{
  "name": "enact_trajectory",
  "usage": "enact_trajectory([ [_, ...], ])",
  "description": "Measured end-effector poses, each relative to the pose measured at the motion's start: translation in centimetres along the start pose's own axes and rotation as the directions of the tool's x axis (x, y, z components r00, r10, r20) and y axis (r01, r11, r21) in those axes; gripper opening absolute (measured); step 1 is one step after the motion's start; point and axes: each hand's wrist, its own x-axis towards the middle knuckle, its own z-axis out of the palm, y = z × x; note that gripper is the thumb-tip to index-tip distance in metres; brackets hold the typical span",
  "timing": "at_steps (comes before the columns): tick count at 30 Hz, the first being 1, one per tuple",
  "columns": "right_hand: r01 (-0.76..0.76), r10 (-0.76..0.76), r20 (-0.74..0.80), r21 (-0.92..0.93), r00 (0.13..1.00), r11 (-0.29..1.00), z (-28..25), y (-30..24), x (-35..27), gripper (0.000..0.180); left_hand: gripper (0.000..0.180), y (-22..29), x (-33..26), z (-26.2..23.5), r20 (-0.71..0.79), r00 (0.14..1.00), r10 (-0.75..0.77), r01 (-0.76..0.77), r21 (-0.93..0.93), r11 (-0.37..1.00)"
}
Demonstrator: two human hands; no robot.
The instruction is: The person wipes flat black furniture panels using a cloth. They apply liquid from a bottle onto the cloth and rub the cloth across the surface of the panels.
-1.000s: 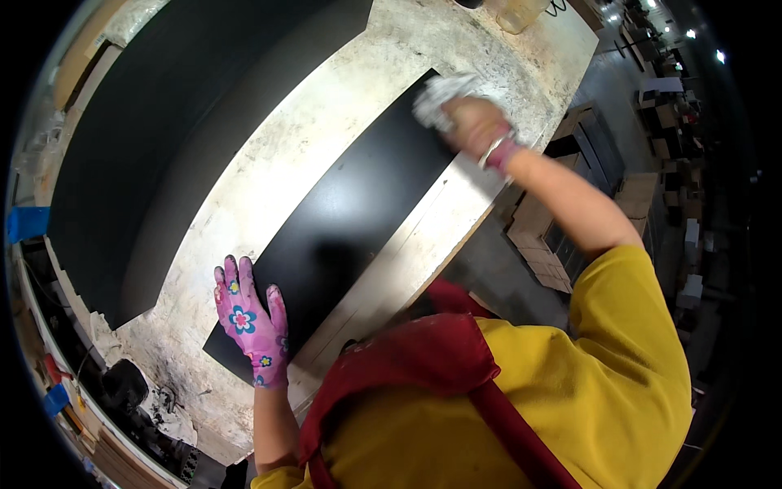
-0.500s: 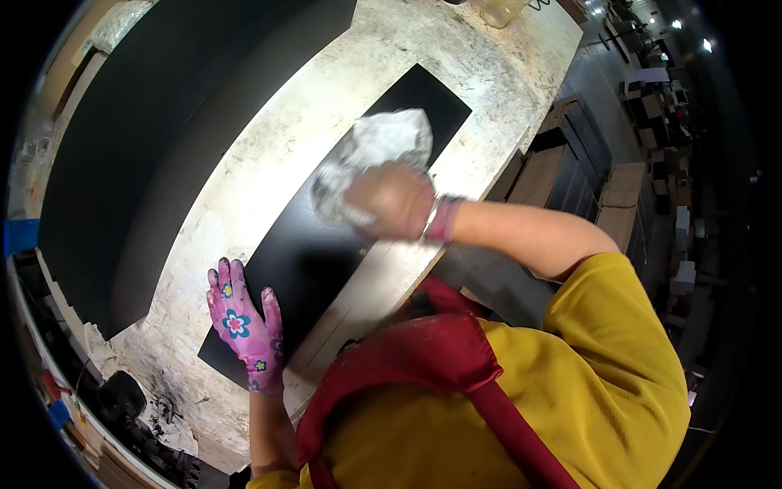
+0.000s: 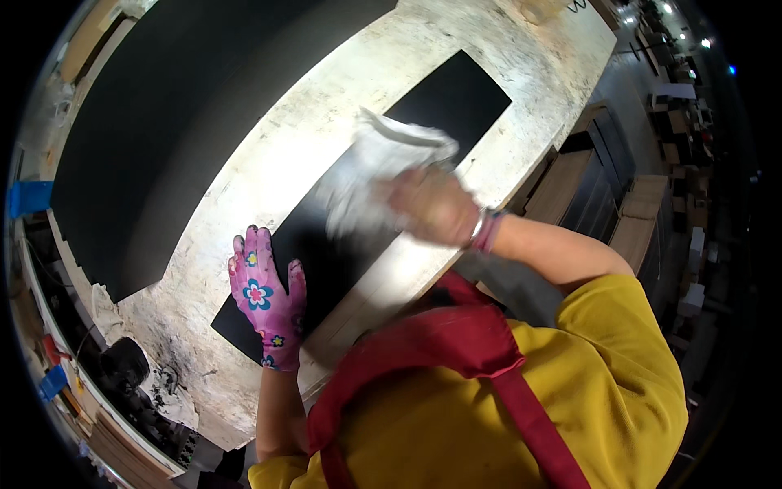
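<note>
A long black panel (image 3: 456, 90) lies slantwise on the stained white worktable (image 3: 269, 147). My left hand (image 3: 265, 297), in a pink glove with a flower print, lies flat across the panel's near-left end, fingers stretched out. Over the middle of the panel, my right hand (image 3: 436, 204) presses a crumpled white cloth (image 3: 407, 147). Motion smears that hand and the cloth's lower part, and its fingertips are partly hidden in the folds. A pinkish cuff shows at the right wrist.
A larger black sheet (image 3: 163, 138) covers the table's far left side. A dark round object (image 3: 125, 361) sits at the lower-left corner. Stacked brown and dark panels (image 3: 570, 183) stand beyond the table's right edge. A yellowish clear container (image 3: 539, 10) stands at the back.
The whole view has shifted, so table and panel appear farther right. My right hand has slid slightly with the cloth toward the panel's near edge. My left hand stays flat at the same end.
</note>
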Motion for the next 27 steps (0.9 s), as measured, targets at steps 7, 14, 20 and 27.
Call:
enact_trajectory([
  [7,-0.295,0.297,-0.144,0.034,0.944,0.955,1.1,4.8,2.3,0.035,0.062,0.7,0.2,-0.4,0.017,1.0,-0.002,0.002,0.001,1.0],
  [14,-0.175,0.17,-0.182,-0.013,0.969,0.984,-0.4,5.9,4.1,0.04,0.062,0.7,0.1,-0.6,0.006,1.0,0.015,-0.015,0.005,1.0],
  [20,-0.157,0.165,-0.099,0.081,0.981,0.984,0.7,-0.6,3.7,0.039,0.06,0.6,-0.3,-0.9,-0.02,1.0,0.018,-0.019,-0.021,1.0],
  [27,-0.413,0.416,-0.131,0.053,0.9,0.909,0.5,4.9,2.9,0.031,0.055,1.1,0.0,-0.8,-0.086,0.994,0.06,-0.064,-0.044,0.997],
])
